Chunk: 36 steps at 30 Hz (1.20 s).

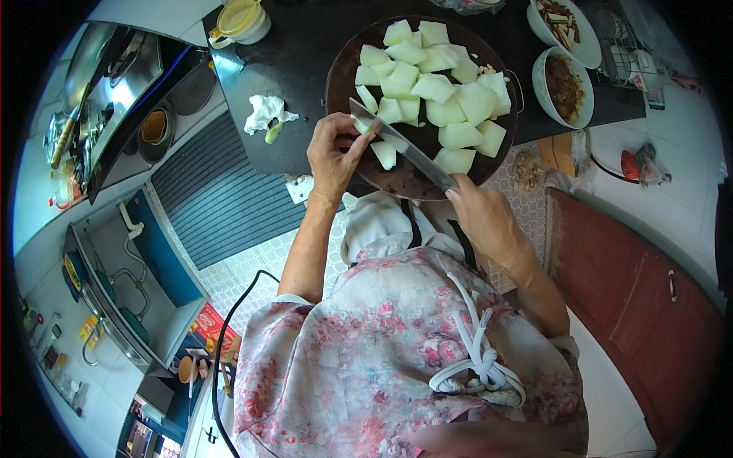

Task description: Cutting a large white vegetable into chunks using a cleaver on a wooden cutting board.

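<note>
My right hand (487, 223) grips the handle end of a cleaver-like kitchen knife (409, 150), whose blade runs up and to the left across the near left part of a round dark cutting board (395, 186). With thumb and fingers, my left hand (338, 149) holds a pale green melon-like piece (362, 125) against the blade near its far end. Many similar pale chunks (478, 103) lie over the board beyond the knife. A smaller piece (385, 154) rests by the blade on the near side. Small chopped bits (487, 70) sit at the board's right edge.
Left of the board lie crumpled white tissue (264, 111) and a green scrap (274, 133). A yellow-lidded container (240, 23) stands at the back left. At the right are a bowl of brown food (564, 89) and a bowl of sliced strips (564, 28). A red cabinet (635, 303) stands lower right.
</note>
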Each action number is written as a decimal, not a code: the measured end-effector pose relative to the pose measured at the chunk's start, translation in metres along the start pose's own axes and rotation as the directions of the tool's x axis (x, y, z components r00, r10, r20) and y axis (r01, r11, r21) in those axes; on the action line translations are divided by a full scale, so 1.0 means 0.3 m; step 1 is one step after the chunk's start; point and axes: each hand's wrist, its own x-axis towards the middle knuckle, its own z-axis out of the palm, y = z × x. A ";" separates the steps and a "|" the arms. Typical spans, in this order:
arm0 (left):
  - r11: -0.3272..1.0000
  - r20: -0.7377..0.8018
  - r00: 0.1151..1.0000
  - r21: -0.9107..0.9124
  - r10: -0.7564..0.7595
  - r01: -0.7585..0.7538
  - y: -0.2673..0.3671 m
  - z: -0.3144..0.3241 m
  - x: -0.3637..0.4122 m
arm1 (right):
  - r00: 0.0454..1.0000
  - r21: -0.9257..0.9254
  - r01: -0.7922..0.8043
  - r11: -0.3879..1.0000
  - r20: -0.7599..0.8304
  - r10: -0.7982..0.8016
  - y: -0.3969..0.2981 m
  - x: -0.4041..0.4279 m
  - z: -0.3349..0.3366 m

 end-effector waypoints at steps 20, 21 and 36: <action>0.999 -0.072 0.997 -0.033 0.034 -0.037 -0.021 0.011 0.007 | 0.997 -0.154 0.065 0.986 -0.033 -0.071 -0.064 0.119 0.064; 0.999 -0.063 0.998 -0.043 0.002 -0.004 -0.014 0.013 0.005 | 0.999 -0.194 0.049 0.980 0.004 -0.049 -0.069 0.126 0.055; 0.989 -0.098 0.992 -0.132 -0.080 0.067 -0.035 0.023 0.009 | 0.989 -0.238 0.008 0.971 0.143 0.027 -0.086 0.074 -0.044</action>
